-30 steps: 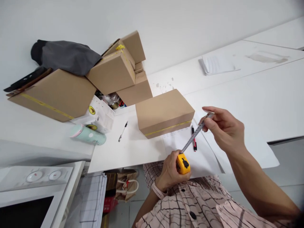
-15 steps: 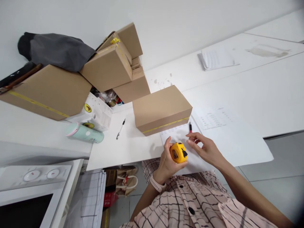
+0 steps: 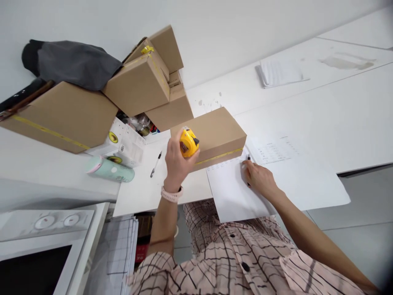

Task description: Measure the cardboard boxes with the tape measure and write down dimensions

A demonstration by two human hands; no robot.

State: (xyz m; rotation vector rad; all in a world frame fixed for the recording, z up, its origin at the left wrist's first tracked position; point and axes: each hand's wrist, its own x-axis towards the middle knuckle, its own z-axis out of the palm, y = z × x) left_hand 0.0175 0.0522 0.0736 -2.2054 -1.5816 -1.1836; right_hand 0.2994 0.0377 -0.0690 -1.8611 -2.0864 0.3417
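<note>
The table has wide bare room at right. The box stands behind the paper, which overhangs the front edge, print unreadably small. The left hand grips the tape measure before the box's left end; the right hand clasps a pen over the paper.

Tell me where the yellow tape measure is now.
In the head view, the yellow tape measure is just left of centre, in the left hand, visually overlapping the left part of the cardboard box by the paper.
</note>
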